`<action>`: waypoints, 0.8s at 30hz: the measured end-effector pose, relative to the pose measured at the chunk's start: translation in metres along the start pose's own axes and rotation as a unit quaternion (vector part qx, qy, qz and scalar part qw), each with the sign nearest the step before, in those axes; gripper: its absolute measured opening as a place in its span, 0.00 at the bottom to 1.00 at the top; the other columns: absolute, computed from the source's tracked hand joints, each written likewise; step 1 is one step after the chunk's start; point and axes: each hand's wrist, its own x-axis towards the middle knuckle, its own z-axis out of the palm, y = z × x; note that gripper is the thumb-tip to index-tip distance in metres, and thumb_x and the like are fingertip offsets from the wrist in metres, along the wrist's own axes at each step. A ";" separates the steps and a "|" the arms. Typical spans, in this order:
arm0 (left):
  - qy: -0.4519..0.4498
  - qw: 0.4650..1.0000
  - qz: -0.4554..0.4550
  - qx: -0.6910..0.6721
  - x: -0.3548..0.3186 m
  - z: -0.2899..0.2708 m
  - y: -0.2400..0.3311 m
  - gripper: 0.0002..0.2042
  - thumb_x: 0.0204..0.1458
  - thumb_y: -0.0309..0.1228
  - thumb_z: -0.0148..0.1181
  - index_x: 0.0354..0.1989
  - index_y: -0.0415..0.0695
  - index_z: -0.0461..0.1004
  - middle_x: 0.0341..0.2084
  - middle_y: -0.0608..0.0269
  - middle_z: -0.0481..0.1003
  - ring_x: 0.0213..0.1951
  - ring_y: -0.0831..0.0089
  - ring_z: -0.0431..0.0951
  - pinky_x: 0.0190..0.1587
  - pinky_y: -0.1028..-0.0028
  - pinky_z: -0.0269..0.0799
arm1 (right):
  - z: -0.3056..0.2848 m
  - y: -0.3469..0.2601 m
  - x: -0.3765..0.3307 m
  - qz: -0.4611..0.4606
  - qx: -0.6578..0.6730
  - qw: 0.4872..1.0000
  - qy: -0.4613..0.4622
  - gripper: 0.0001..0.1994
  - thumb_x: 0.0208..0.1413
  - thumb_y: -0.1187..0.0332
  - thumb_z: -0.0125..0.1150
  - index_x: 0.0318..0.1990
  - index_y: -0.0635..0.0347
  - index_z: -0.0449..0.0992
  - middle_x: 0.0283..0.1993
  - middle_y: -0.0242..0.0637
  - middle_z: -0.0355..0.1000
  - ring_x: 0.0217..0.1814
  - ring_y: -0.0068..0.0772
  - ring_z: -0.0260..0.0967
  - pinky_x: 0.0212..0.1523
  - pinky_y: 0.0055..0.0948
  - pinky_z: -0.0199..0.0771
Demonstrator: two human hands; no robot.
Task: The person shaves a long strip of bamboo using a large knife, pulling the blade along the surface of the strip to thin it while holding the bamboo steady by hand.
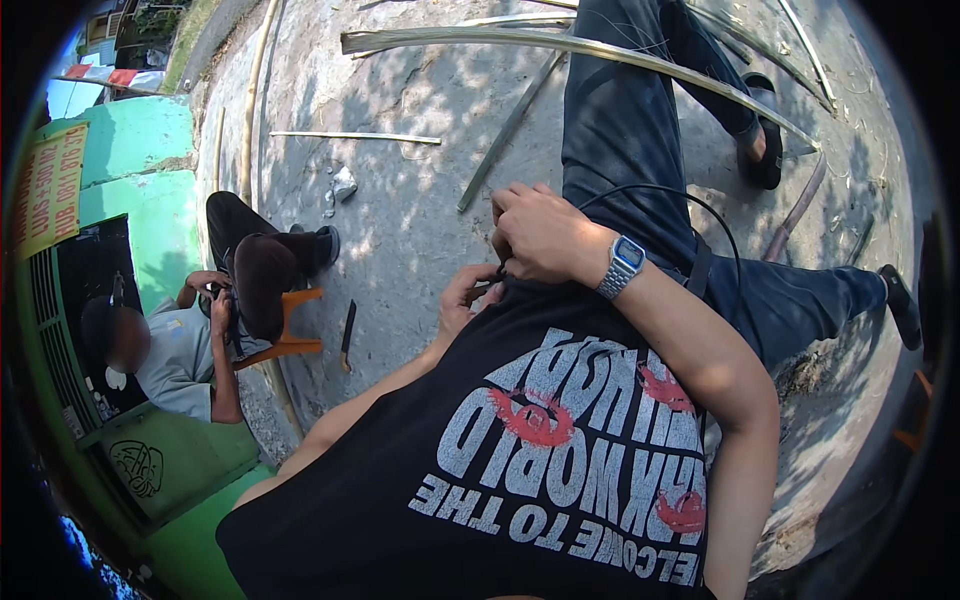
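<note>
Head view: both hands meet at the lower hem of a black printed T-shirt, just above the person's lap.

Right hand: fingers curled into a closed grip at the shirt hem, knuckles facing the camera. A thin black cable rises from the hand area and arcs over the right thigh. What the closed fingers pinch cannot be told; the cable end and the hem both lie under them. A silver digital wristwatch sits on this wrist.

Left hand: fingers bent, touching the shirt hem just beside the right hand. A small dark item shows at the fingertips; its kind cannot be told, and how far this grip closes is hidden.

Legs in dark trousers extend over a concrete floor; black sandals are on the feet.

Surroundings: long split bamboo strips lie across the floor beyond the knees. A dark-bladed knife lies on the floor, well apart from the hands. At left, another person in a grey shirt sits on an orange stool beside a green wall.
</note>
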 end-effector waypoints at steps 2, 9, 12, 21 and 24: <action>0.000 1.000 -0.014 -0.019 0.000 -0.002 -0.004 0.12 0.61 0.25 0.61 0.51 0.36 0.75 0.47 0.55 0.74 0.49 0.69 0.78 0.53 0.69 0.78 | -0.001 0.000 0.002 0.000 0.002 1.000 -0.019 0.08 0.44 0.63 0.65 0.30 0.52 0.85 0.45 0.37 0.72 0.54 0.40 0.67 0.54 0.40 0.69; 0.029 0.999 -0.015 -0.023 -0.008 -0.002 -0.005 0.12 0.59 0.24 0.62 0.50 0.36 0.75 0.46 0.55 0.75 0.49 0.68 0.78 0.52 0.68 0.78 | -0.004 -0.005 0.004 -0.024 0.045 0.999 -0.014 0.08 0.45 0.63 0.66 0.30 0.55 0.85 0.45 0.39 0.71 0.54 0.41 0.66 0.55 0.39 0.67; 0.017 0.999 0.027 0.013 0.006 0.001 -0.002 0.11 0.57 0.25 0.63 0.48 0.37 0.77 0.44 0.55 0.75 0.46 0.67 0.79 0.50 0.68 0.78 | -0.009 0.000 0.001 0.003 0.062 0.998 -0.010 0.07 0.43 0.65 0.68 0.29 0.53 0.86 0.44 0.39 0.71 0.53 0.43 0.66 0.55 0.38 0.67; 0.041 0.997 0.043 0.048 0.001 0.001 -0.003 0.11 0.56 0.24 0.63 0.48 0.37 0.78 0.45 0.55 0.75 0.47 0.67 0.78 0.49 0.69 0.80 | -0.008 0.001 0.003 -0.044 0.079 0.996 0.006 0.05 0.43 0.65 0.66 0.27 0.52 0.85 0.43 0.39 0.71 0.52 0.42 0.67 0.53 0.38 0.67; 0.038 0.997 0.046 0.056 0.004 0.000 -0.009 0.13 0.55 0.21 0.64 0.49 0.37 0.77 0.45 0.56 0.75 0.48 0.68 0.78 0.51 0.69 0.80 | -0.010 0.000 0.004 -0.040 0.086 0.995 -0.004 0.06 0.43 0.65 0.67 0.28 0.52 0.85 0.44 0.39 0.71 0.53 0.42 0.66 0.54 0.38 0.66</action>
